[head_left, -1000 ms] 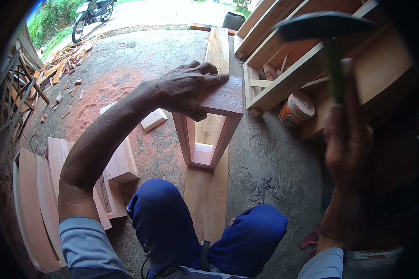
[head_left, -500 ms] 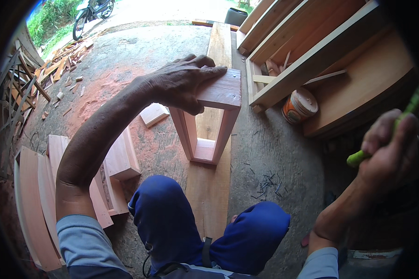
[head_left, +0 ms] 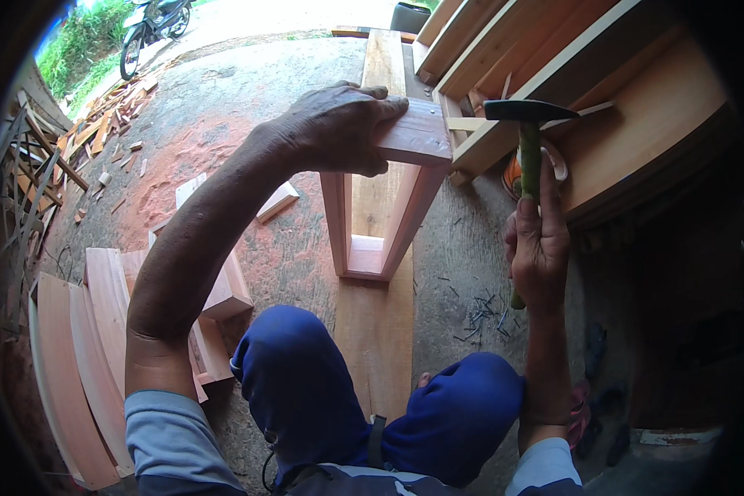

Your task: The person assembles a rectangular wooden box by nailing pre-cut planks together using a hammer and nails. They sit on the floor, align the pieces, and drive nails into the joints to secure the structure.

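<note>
Grey concrete floor, reddish sawdust at left, loose nails beyond your right knee.
Wooden frame stands on end on a plank; your left hand, fingers part open, grips its top board. Your right hand has its fingers wrapped around a green-handled hammer, head uppermost, right of the frame.

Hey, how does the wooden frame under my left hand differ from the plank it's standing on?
The frame is pinkish, while the plank is a yellower brown. The frame stands upright, whereas the plank lies flat beneath it. The frame is open through the middle; the plank shows no such opening. Both are wood.
</note>
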Demonstrator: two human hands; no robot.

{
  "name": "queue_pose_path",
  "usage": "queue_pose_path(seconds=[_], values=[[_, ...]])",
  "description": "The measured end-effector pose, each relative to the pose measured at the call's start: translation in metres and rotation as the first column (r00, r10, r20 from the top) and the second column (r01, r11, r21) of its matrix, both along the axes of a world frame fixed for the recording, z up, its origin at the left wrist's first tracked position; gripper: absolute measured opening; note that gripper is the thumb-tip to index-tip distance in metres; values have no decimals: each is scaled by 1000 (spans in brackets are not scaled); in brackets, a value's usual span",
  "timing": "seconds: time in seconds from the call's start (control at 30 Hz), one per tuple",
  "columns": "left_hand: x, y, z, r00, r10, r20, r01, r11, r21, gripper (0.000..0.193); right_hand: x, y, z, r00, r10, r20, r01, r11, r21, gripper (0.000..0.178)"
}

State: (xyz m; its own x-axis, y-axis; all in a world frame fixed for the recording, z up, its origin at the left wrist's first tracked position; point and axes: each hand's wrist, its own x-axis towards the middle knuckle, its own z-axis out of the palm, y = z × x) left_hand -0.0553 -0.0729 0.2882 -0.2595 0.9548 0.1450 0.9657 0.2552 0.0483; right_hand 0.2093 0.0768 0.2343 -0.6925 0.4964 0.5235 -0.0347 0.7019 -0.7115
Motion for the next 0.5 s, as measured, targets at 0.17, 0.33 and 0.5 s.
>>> queue_pose_path(seconds=[0.17,0.33,0.5], values=[[0,-12,-25,994,20,-108,-7,993,115,89,-5,39,26,982,8,191,-60,962,268,49],[6,-13,-19,993,50,-109,-44,997,64,89,-27,43,79,995,28,92,-60,925,375,48],[7,-9,-20,997,15,-71,-7,994,106,89,-40,57,48,966,-37,255,-102,853,511,48]])
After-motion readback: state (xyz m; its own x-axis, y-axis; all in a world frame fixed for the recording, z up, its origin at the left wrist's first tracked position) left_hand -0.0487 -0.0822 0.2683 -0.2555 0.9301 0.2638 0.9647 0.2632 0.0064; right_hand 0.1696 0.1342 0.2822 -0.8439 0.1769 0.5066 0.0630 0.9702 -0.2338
